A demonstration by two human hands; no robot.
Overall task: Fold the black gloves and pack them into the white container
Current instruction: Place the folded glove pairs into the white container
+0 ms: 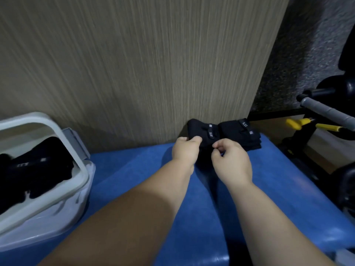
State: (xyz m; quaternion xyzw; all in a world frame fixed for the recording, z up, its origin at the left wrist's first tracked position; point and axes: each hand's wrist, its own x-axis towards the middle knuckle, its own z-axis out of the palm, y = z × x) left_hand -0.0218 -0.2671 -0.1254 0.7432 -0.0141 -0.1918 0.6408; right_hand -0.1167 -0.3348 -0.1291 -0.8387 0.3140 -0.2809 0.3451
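1. Currently holding the black gloves [226,131] at the far edge of the blue table [134,169], pressed up against the wooden panel [134,64]; lying side by side, logo tabs up, apparently not yet folded together.
2. Gripping with both hands: left hand [185,150] curled round the near left corner of the fabric, right hand [230,160] pinching the cloth between thumb and forefinger near the middle of the pair, remaining fingers loosely bent.
3. Risks leaving the right-side glove behind: seemingly caught only by that small pinch, so liable to slip free on lifting and slide toward the table's open right edge, near the yellow-handled tool [295,123].
4. Risks a crooked fold: little room to work so close to the panel, and easy to bunch the glove fingers underneath, out of sight behind the hands.
5. Could spring open in transit: soft, thick-looking fabric with stiff tabs, probably prone to unfolding under a loose grip, and well apart from the white container [81,169] at the left.
6. May not sit neatly on arrival: other black gloves [38,166] already heaped inside, so likely to snag the rim or perch on top unless pushed down flat.
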